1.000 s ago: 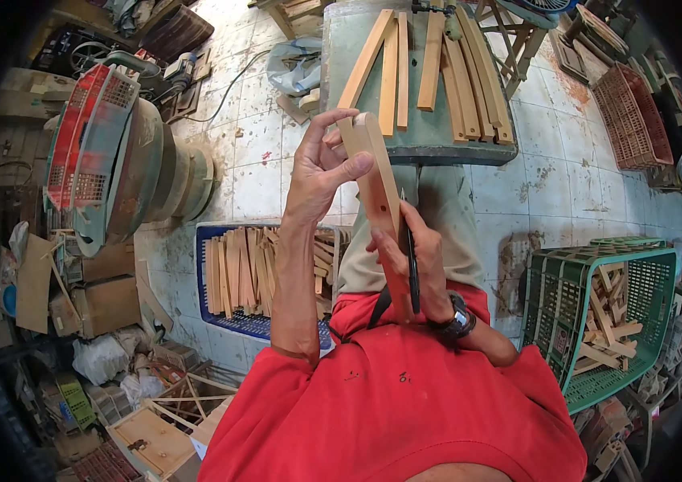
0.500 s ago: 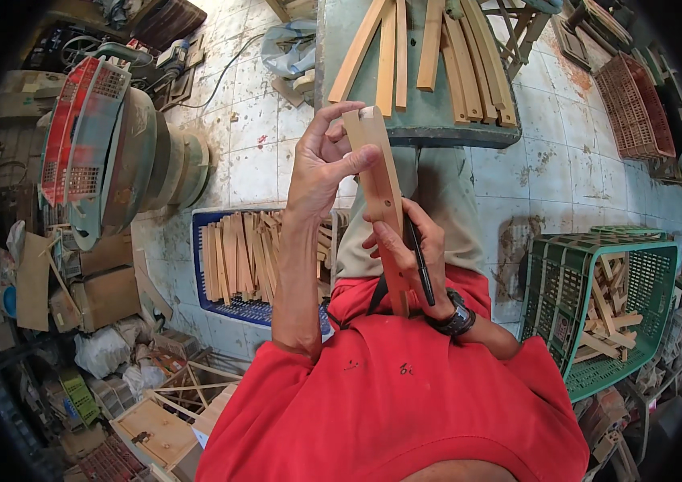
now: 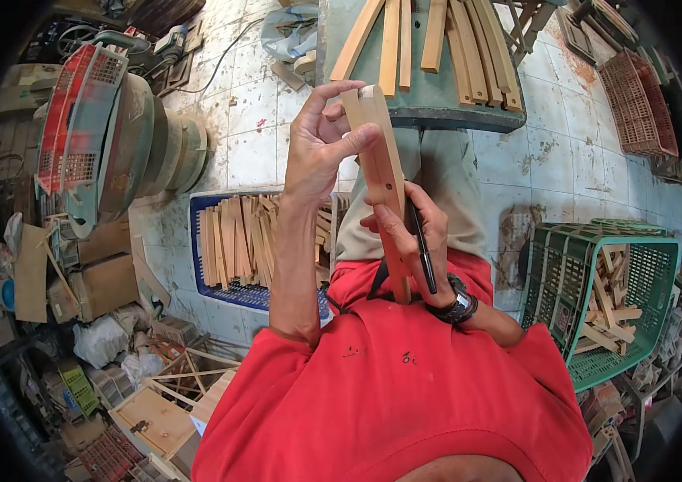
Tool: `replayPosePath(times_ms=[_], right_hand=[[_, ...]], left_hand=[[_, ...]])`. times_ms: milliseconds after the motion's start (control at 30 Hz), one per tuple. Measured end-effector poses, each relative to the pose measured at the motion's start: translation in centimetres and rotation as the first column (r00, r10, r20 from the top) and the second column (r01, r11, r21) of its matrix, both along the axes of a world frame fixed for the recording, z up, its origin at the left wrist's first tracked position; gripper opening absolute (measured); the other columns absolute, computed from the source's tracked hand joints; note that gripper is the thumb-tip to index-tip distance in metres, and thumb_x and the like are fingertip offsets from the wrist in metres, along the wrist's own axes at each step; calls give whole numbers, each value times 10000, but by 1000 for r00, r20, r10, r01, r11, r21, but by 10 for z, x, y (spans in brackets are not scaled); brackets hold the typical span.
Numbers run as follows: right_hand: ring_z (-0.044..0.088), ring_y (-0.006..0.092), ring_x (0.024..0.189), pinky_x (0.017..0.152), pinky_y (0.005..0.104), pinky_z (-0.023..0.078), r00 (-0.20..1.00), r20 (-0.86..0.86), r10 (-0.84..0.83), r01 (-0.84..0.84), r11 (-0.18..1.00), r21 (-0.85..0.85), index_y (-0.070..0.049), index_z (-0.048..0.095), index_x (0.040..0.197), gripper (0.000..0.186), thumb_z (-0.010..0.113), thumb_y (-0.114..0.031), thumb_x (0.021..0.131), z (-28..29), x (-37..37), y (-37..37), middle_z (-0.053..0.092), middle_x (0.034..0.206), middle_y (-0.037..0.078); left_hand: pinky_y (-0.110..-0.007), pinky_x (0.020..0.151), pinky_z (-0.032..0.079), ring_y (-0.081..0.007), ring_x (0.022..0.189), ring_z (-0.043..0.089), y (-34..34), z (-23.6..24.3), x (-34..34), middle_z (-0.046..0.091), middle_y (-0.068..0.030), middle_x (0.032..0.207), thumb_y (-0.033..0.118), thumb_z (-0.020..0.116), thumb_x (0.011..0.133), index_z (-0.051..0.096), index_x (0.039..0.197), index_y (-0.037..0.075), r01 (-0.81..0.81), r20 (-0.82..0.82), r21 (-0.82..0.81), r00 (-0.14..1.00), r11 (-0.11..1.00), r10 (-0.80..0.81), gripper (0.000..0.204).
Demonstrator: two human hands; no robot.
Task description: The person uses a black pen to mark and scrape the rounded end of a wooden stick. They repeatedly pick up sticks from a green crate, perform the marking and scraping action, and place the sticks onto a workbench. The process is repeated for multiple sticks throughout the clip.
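Observation:
A pale wooden slat (image 3: pixel 381 161) with a dark round hole in it slants up in front of my chest. What looks like a second slat lies along its left side; I cannot tell if the two are separate. Near the far end, my left hand (image 3: pixel 321 145) pinches the wood between thumb and fingers. Lower down, my right hand (image 3: pixel 417 241) grips the slat and also keeps a black pen (image 3: pixel 422 249) against it, the pen pointing back toward me. The slat's near end reaches the front of my red shirt.
Several slats (image 3: pixel 389 48) lie fanned on a grey-green bench (image 3: pixel 453 118) ahead. To the left stand a blue crate (image 3: pixel 257 312) packed with wood strips and a large round machine (image 3: pixel 116 145). A green crate (image 3: pixel 550 281) with wood offcuts lies tipped at the right.
The whole view has shifted slightly, so bench and hands sit a little higher in it. Both hands keep the same hold on the slat and pen.

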State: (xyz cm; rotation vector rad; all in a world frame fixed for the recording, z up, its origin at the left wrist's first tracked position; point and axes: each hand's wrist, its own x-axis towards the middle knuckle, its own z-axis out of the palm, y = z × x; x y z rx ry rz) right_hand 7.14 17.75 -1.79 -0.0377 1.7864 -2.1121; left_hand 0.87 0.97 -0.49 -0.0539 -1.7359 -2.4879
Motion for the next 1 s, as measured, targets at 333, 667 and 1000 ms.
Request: replayPosePath(times_ms=[333,667,1000], right_hand=[[661,121,697,619,270,496,999,-26,26,-25,999,36,25,585,1157,336,640,-196,910,-2,-1,0,713,807,108],[686,166,732,686,283,536,989,-119,90,-100,991,-85,24,574,1190,361,636,-211,923,-17,-8,0,710,913,132],[643,180,668,593,279,538,778,321,540,-133,641,-756,19,562,1179,441,611,-355,950,-39,-18,19,677,899,173]], left_hand=[[-314,848,538,-171,996,635,-1,3,3,654,-130,1100,-32,764,776,534,1251,57,-10,35,15,999,1000,10,535],[-310,832,542,-158,977,636,-4,-1,2,654,-110,1073,-22,765,783,530,1255,56,-12,47,36,999,999,10,533],[-261,787,531,-133,946,633,-3,4,4,654,-100,1066,10,733,833,524,1276,49,19,20,48,1000,999,-20,491]])
